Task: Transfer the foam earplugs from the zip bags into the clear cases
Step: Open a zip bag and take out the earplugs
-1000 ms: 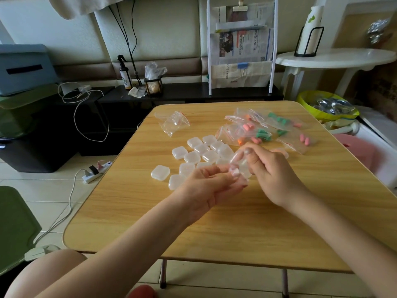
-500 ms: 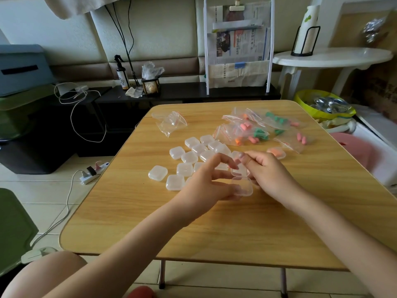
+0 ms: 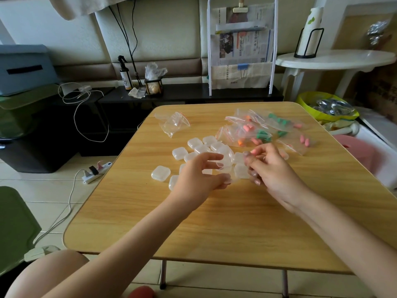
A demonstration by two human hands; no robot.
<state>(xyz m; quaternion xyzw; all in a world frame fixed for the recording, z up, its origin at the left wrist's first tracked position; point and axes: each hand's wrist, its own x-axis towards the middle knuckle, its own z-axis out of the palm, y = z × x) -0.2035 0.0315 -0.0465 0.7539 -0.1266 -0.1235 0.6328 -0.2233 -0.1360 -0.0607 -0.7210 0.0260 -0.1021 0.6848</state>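
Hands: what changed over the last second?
Both hands came down from mid-air to the open case. The right hand let go and reaches back toward the bags; the left hand stays at the case. Other cases and bags unmoved.

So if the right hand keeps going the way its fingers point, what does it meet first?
Likely the pile of filled zip bags just beyond the right hand, nearest the pink earplugs; depth is unclear, so it may pass above them.

Clear cases [image 3: 217, 155]: several hidden under left hand [image 3: 198, 179]; count indeterminable
Right hand [image 3: 272, 171]: fingers [image 3: 254, 176] motion-blurred; hold on case [image 3: 241, 171] unclear
Zip bags [image 3: 257, 130]: overlapping, individual outlines unclear
Counter [image 3: 214, 222]: right edge cut off by frame
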